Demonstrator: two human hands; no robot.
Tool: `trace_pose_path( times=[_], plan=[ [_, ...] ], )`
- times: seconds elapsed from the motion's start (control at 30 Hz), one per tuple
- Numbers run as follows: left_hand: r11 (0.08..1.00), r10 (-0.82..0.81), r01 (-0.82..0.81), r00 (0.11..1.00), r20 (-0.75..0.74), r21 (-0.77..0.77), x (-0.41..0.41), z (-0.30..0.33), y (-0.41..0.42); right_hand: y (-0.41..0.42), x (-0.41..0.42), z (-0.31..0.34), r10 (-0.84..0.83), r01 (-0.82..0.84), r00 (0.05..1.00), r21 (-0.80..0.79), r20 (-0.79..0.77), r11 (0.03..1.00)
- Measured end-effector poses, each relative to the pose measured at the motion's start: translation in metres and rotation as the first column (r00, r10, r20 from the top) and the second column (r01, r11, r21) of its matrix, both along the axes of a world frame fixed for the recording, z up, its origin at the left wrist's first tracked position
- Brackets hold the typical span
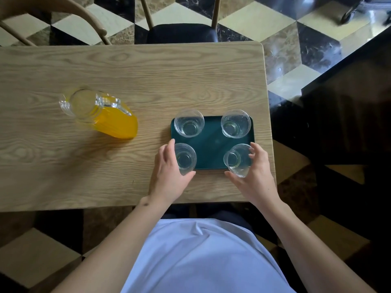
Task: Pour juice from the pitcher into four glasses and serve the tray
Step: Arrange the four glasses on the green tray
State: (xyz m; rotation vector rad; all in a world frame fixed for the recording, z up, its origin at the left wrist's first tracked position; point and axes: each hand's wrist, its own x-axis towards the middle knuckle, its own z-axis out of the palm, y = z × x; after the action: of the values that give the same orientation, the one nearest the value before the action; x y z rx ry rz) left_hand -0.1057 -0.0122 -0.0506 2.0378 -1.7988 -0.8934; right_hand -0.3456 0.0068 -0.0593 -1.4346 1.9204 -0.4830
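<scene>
A dark green tray (212, 148) lies on the wooden table (131, 66) near its right end. Clear empty glasses stand at its corners: far left glass (189, 123), far right glass (235, 123), near left glass (184, 159), near right glass (239, 160). My left hand (169, 172) wraps the near left glass from the left. My right hand (256, 178) grips the near right glass, which looks tilted at the tray's front edge. A glass pitcher (99, 113) with orange juice stands to the left, apart from both hands.
Two wooden chairs, one at the far left (63, 20) and one with a dark seat (182, 32), stand beyond the table's far edge. A dark counter (349, 92) runs close along the right. The table's right edge lies just past the tray.
</scene>
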Motion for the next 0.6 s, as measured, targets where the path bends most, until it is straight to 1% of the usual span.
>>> trace_pose_path(
  times=[0.23, 0.47, 0.6],
  plan=[
    [1.0, -0.029, 0.029, 1.0, 0.005, -0.002, -0.012, -0.01, -0.003, -0.012, 0.001, -0.009, -0.011, 0.011, 1.0, 0.043, -0.002, 0.999],
    [1.0, 0.024, -0.024, 1.0, -0.019, -0.015, -0.015, -0.02, -0.004, -0.015, 0.002, -0.015, -0.009, 0.008, 1.0, 0.077, 0.01, 0.997],
    [0.999, 0.05, -0.05, 0.998, -0.031, 0.018, -0.016, -0.022, -0.007, -0.018, 0.0, -0.016, -0.012, 0.011, 1.0, 0.087, 0.012, 0.996]
  ],
)
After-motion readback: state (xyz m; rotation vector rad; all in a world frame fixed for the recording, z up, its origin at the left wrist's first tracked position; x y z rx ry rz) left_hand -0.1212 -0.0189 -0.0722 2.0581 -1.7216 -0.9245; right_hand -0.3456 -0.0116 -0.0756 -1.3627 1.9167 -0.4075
